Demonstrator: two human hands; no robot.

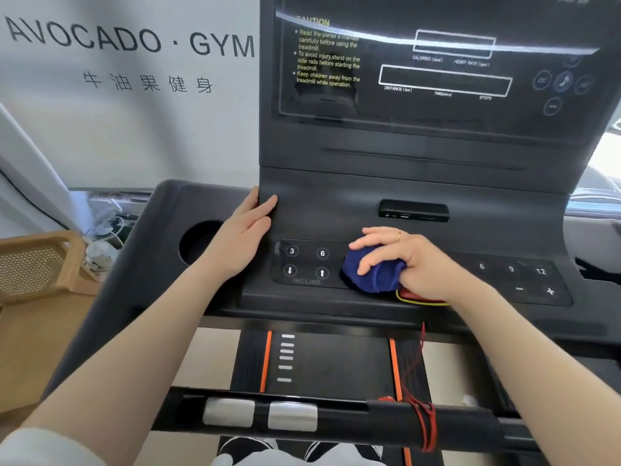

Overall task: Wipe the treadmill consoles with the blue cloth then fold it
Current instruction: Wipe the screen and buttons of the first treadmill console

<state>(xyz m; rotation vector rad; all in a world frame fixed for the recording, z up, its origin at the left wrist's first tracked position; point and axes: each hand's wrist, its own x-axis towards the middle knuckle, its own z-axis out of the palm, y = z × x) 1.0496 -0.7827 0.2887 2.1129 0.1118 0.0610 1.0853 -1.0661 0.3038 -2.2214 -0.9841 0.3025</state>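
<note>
Now my right hand (408, 260) holds the bunched blue cloth (374, 272) tight on the treadmill console (403, 183), and my left hand (243, 235) lies flat and open on its edge.

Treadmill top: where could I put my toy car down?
Bare shelf lies between the round cup hole and the left hand. The middle is crowded: right hand pressing the blue cloth beside the buttons and red key.
</note>
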